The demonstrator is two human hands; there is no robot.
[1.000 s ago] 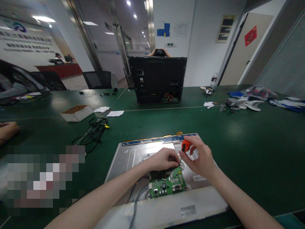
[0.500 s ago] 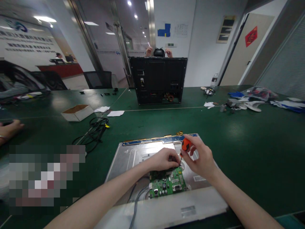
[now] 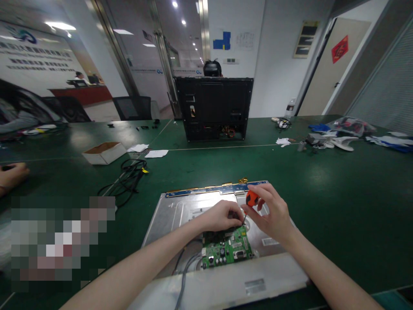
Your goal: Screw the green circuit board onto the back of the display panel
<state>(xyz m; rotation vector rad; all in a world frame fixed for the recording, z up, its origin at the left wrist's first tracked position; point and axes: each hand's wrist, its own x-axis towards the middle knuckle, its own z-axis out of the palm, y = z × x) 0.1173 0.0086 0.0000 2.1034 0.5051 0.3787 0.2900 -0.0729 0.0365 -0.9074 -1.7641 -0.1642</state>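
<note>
1. Although the green table filled most of the view, its left part was hidden behind a blurred patch, and one other person's hand was cut off at the left edge.
2. One black monitor housing stood upright at the far side and hid a person behind it; only the top of the head showed.
3. One metal panel lay flat near the person, with its near edge cut off.
4. One green circuit board lay on the panel, its far end covered by the left hand, which was curled down on it.
5. The right hand pinched one orange screwdriver; the tip at the board was hard to see.
</note>
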